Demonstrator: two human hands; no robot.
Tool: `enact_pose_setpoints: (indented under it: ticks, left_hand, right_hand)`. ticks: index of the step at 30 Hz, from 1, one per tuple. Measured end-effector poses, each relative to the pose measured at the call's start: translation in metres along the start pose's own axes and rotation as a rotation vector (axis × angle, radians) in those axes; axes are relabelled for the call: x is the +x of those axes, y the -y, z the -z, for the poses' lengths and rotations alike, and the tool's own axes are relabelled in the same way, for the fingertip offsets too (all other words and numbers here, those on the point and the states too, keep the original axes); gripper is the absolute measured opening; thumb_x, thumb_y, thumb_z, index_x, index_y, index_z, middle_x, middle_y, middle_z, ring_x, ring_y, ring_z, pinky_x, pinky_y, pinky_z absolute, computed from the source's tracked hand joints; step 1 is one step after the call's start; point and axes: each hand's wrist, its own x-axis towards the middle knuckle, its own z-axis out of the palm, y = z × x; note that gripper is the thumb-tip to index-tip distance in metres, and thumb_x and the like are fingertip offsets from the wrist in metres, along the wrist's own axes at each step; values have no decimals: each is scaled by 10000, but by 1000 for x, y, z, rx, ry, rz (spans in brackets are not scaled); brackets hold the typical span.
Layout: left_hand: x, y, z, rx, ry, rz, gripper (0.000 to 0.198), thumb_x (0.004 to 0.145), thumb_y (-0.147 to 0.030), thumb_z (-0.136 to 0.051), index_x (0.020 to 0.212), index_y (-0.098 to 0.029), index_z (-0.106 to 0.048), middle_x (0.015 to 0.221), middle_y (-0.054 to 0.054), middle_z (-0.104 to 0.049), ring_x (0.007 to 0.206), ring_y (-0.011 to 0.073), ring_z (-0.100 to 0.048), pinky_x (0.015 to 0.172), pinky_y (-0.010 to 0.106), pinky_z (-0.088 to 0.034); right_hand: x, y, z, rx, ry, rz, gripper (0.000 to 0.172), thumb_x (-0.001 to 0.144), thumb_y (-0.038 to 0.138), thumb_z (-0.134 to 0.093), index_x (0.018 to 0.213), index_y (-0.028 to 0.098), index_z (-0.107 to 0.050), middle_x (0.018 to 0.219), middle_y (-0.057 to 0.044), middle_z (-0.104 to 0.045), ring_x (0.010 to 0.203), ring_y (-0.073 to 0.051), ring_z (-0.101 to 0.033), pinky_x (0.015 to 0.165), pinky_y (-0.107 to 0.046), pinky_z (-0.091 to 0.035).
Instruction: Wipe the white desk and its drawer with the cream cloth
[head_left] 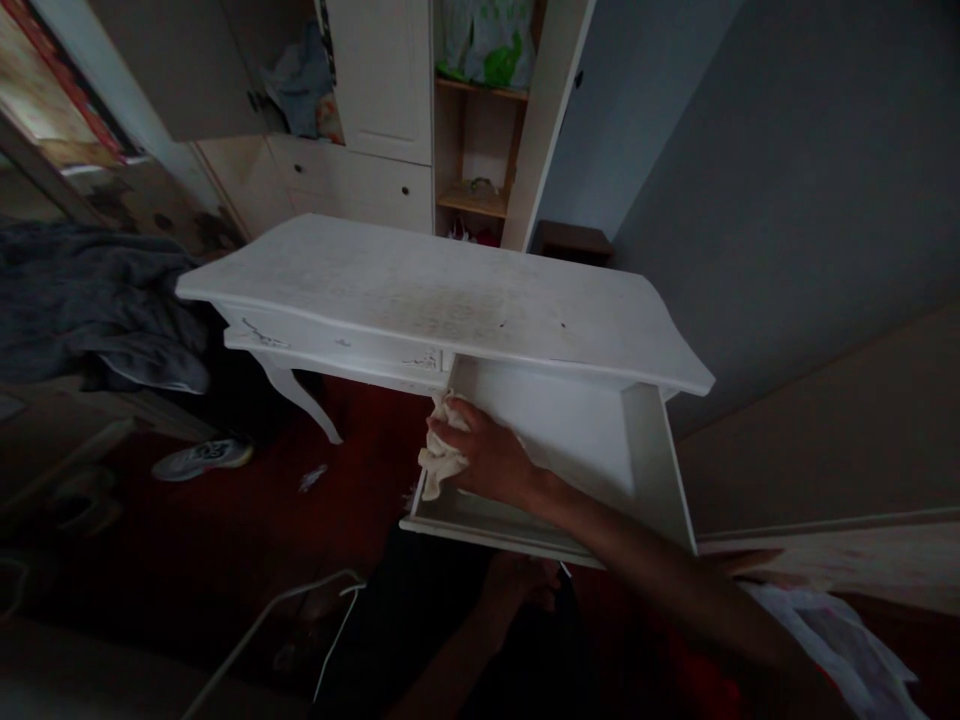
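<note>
A crumpled cream cloth (442, 460) is bunched in my right hand (491, 455), whose fingers are closed around it. With it, the hand presses on the left side wall of a pulled-out white drawer (570, 410). My right forearm crosses over the drawer's front panel. Low in the shade, just under that panel, is my left hand (525, 585) with its fingers curled. What it holds, if anything, is too dark to make out. The drawer belongs to a white desk (360, 265) with curved legs and grey smudges on its top.
Behind the desk stands a white wardrobe (382, 90) with open doors and shelves. Dark grey fabric (97, 300) lies at the left. A sneaker (202, 460) rests on the red floor (367, 470). A pale cable (277, 605) runs low at the left, and a grey wall (810, 180) rises at the right.
</note>
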Motion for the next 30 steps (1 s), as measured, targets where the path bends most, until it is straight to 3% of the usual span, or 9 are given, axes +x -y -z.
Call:
enact_pose_setpoints:
  ticks: [6,10,14,16,19,23,25,30]
  left_hand:
    - [1,3,-1,0,-15,-33,558,536,-533,-892,827,-87,-724,686,80,-705,506,136,-595,519,278,-505]
    - [-1,0,-2,19,-25,-33,559,530,-536,-895,812,-85,-724,674,76,-695,506,132,-585,522,281,-508]
    - [-3,-3,-2,27,-38,-22,551,512,-536,-904,769,-85,-719,671,74,-690,519,134,-594,535,282,-517]
    - [-4,-4,-2,29,-34,-15,552,507,-542,-905,758,-85,-722,660,70,-687,522,138,-600,541,285,-519]
    - [-4,-4,-2,46,-20,-5,540,520,-554,-895,716,-80,-723,649,73,-685,517,134,-602,552,281,-516]
    - [-5,-5,-2,44,-21,-10,524,522,-541,-896,724,-92,-719,675,72,-697,514,128,-594,541,274,-510]
    - [-4,-4,-2,50,-23,-12,527,519,-543,-896,729,-93,-717,678,74,-697,518,132,-595,542,279,-515]
    - [-2,-1,0,59,-49,-9,573,462,-574,-904,708,-96,-705,658,72,-688,514,141,-598,536,286,-517]
  right_hand:
    - [-31,14,5,-35,179,177,570,840,502,-677,1370,336,-547,1547,-96,-386,1298,-318,-501,1001,-478,-493]
    - [-29,0,11,31,324,218,500,833,433,-703,1315,338,-612,1522,-58,-449,1333,-275,-490,1018,-411,-479]
    - [-26,-26,12,108,444,263,602,782,353,-754,1359,318,-587,1483,-47,-510,1318,-237,-519,1010,-357,-489]
    - [-28,-42,10,86,370,216,629,780,354,-756,1378,293,-571,1485,-59,-511,1340,-236,-498,1057,-363,-459]
    - [-26,-68,5,-26,147,82,616,815,328,-717,1402,255,-543,1522,-90,-463,1411,-273,-404,1165,-440,-340]
    - [-8,-101,3,-108,-117,-196,877,747,273,-741,1517,141,-343,1561,-179,-359,1457,-333,-293,1186,-496,-299]
    - [6,-110,2,-104,-166,-291,968,709,282,-756,1529,94,-276,1525,-212,-384,1433,-344,-321,1169,-495,-326]
    - [37,-95,-9,-135,-113,-296,852,742,387,-749,1457,99,-387,1477,-222,-434,1377,-365,-368,1127,-522,-343]
